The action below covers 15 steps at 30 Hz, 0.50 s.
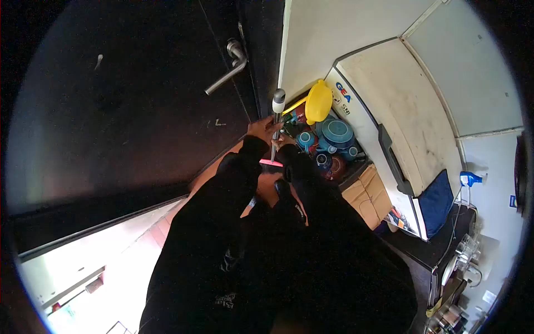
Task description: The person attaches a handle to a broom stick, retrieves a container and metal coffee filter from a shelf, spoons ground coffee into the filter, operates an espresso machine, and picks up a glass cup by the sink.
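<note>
A long-handled tool (pixel 275 118) with a grey and white grip end and a metal-looking shaft stands in front of me. Its lower end meets a pink bar (pixel 271 162) near the floor. My left hand (pixel 263 129) is closed round the shaft, below the grip end. Slightly lower and to the right, my right hand (pixel 282 141) is also closed on the shaft. Both sleeves are black. Just right of my hands are a blue lidded pot (pixel 337 131) and a yellow plastic item (pixel 319 102).
A dark door (pixel 139 111) with a metal handle (pixel 233 67) fills the left. At right stand a white freezer (pixel 395 94), a cardboard box (pixel 368 196) and a dark table (pixel 417 245). My feet are on the reddish floor below my hands.
</note>
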Each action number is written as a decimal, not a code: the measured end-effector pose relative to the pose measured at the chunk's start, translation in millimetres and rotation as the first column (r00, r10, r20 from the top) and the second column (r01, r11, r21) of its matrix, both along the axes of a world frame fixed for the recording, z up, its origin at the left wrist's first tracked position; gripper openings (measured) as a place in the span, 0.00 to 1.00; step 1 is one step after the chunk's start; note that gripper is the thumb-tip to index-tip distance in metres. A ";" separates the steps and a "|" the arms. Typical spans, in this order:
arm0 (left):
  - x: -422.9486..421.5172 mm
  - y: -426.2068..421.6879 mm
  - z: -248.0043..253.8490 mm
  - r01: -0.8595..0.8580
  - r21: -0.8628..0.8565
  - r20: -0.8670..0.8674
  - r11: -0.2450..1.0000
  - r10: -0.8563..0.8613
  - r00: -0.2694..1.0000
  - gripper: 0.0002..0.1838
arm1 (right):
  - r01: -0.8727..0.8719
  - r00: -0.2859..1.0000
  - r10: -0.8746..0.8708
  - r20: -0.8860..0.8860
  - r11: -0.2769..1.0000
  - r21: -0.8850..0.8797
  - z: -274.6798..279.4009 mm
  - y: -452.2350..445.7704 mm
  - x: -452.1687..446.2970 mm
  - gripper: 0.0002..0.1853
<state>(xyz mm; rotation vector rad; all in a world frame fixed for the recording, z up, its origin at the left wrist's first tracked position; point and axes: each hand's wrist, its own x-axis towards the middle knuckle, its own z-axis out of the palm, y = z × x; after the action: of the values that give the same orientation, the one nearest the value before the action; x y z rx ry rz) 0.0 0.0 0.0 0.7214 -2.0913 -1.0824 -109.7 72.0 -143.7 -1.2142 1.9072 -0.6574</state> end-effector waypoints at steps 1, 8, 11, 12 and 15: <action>6.5 -0.3 0.7 -0.067 0.152 0.018 0.986 0.065 0.998 0.14 | 0.004 0.997 -0.001 -0.083 1.000 0.028 40.2 2.6 11.3 0.22; -39.5 1.1 99.7 -0.334 0.371 0.330 0.867 0.213 0.920 0.14 | 0.002 0.990 0.034 -0.136 0.967 0.255 53.1 -37.5 -28.8 0.25; -49.7 -24.3 78.3 -0.286 0.158 0.509 0.945 0.170 0.844 0.13 | 0.027 0.934 0.028 -0.357 0.989 0.147 -72.2 -62.1 -50.3 0.17; -52.9 -32.4 62.0 -0.293 0.161 0.512 0.943 0.174 0.841 0.13 | 0.020 0.934 0.035 -0.355 0.988 0.151 -38.7 -64.5 -48.3 0.17; -59.4 -45.0 32.0 -0.344 0.035 0.328 0.938 0.314 0.891 0.14 | -0.090 0.969 0.157 -0.188 0.941 0.325 43.4 -73.9 -43.8 0.25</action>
<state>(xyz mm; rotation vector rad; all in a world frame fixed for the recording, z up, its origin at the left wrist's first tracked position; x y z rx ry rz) -59.4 -45.0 32.0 1.3211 -2.0815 -0.9209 -153.5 -1.9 -100.3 -1.2214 1.9954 -0.1495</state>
